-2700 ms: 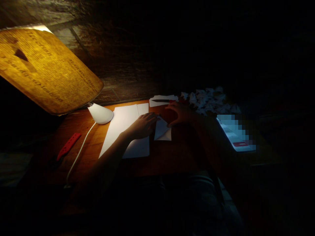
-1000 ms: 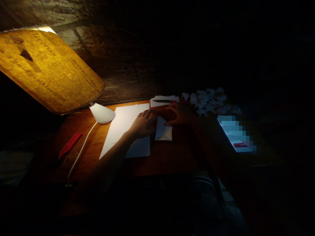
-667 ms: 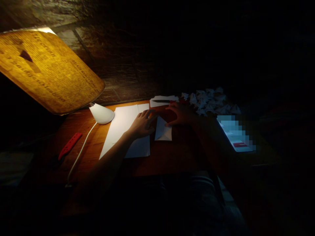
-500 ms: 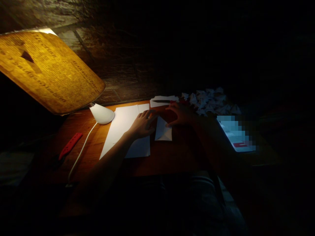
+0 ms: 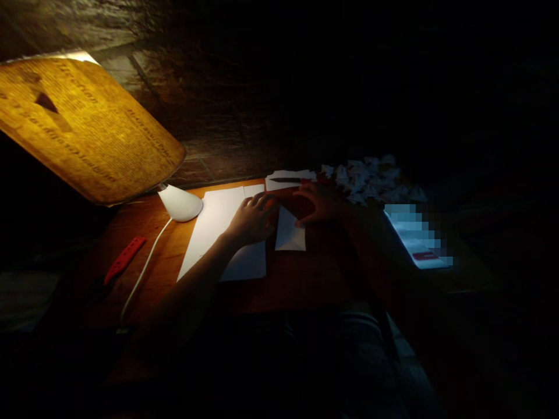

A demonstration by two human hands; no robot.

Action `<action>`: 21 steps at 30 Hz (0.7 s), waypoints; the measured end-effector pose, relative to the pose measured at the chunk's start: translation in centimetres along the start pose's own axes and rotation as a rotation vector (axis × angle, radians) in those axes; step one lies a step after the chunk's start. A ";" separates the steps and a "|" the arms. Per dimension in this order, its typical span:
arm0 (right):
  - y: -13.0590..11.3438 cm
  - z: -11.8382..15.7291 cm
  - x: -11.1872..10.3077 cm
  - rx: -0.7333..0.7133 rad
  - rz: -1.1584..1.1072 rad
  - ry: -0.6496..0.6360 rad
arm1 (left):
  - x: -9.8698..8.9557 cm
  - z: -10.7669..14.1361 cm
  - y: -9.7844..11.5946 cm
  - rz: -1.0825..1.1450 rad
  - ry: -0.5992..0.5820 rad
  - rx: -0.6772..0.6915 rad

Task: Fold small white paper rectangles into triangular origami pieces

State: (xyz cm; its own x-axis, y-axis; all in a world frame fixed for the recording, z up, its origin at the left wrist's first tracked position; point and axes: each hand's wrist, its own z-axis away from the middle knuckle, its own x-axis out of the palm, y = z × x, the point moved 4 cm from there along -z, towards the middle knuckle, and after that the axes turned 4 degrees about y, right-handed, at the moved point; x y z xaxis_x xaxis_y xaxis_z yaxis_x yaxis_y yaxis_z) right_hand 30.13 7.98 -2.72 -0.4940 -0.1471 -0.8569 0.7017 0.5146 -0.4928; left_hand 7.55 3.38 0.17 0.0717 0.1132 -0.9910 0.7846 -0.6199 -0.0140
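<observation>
A small folded piece of white paper [image 5: 290, 235], with a pointed top and crease lines, lies on the wooden table between my hands. My left hand [image 5: 251, 220] is over the right part of a stack of white sheets [image 5: 216, 218], its fingers curved, apart and reaching toward the folded paper's top. On the other side, my right hand [image 5: 321, 205] has thumb and fingers spread apart, and the thumb tip is at the paper's right edge. Shadow hides the exact contact of the fingertips. Neither hand is visibly gripping anything.
A white lamp base [image 5: 181, 203] with a printed shade [image 5: 96, 128] stands left, its cable [image 5: 146, 270] trailing forward. Behind my hands, a knife [image 5: 286, 180] lies on white paper [image 5: 279, 174]. Folded paper pieces [image 5: 369, 177], a lit screen [image 5: 414, 235] and a red perforated strip [image 5: 126, 259] surround the workspace.
My left fingers have shifted very slightly. The folded paper and my right hand look almost the same, and the whole view has moved a little.
</observation>
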 end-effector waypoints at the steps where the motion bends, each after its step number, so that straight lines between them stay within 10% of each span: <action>1: 0.0 0.0 0.0 -0.006 -0.006 -0.006 | -0.1 0.0 0.1 -0.017 0.001 -0.004; 21: 0.4 -0.3 0.0 -0.050 -0.049 0.049 | 1.3 -0.4 0.3 0.111 0.042 -0.080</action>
State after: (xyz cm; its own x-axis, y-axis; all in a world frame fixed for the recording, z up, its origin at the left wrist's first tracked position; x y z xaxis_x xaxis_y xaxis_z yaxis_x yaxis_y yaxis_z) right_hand 30.28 8.45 -2.90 -0.5526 -0.1320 -0.8229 0.6499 0.5498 -0.5247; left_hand 8.13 3.62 -1.04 0.1857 0.0808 -0.9793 0.8167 -0.5669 0.1081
